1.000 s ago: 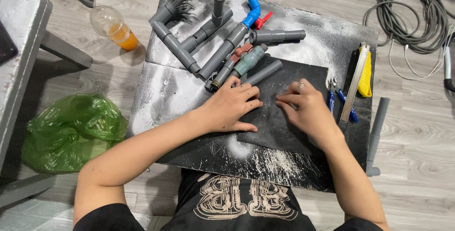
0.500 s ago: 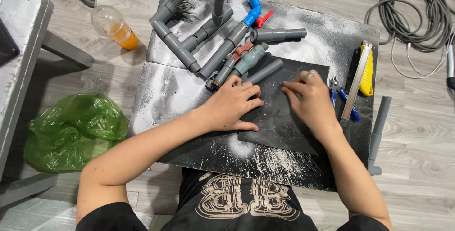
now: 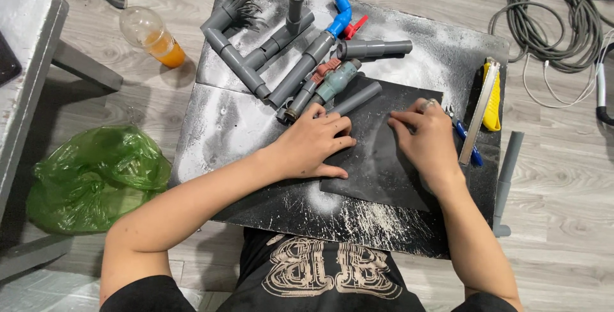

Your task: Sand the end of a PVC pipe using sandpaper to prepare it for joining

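A dark sheet (image 3: 377,152) lies flat on the paint-spattered board (image 3: 224,126), towards its near right part. The sheet is matt black-grey, roughly rectangular, thin, with a faint pale dusting across its middle and white speckle along the board just below its near edge.

The left hand (image 3: 313,145) rests palm down on the sheet's left edge, fingers spread and pressing flat, thumb stretched along the near side; it clamps nothing. The right hand (image 3: 428,139) lies on the sheet's right part, fingers drawn together and pointing left, tips touching the surface; whether anything is pinched under them cannot be told.

Just beyond the left fingertips lies a short grey pipe (image 3: 355,99), touching the sheet's far edge. Behind it sits a grey pipe assembly (image 3: 275,49) with a blue elbow (image 3: 339,17) and a valve (image 3: 339,78). A yellow knife (image 3: 491,94) lies right of the right hand. On the floor: a green bag (image 3: 96,177), a cup (image 3: 153,37) of orange drink, and coiled cable (image 3: 556,24).
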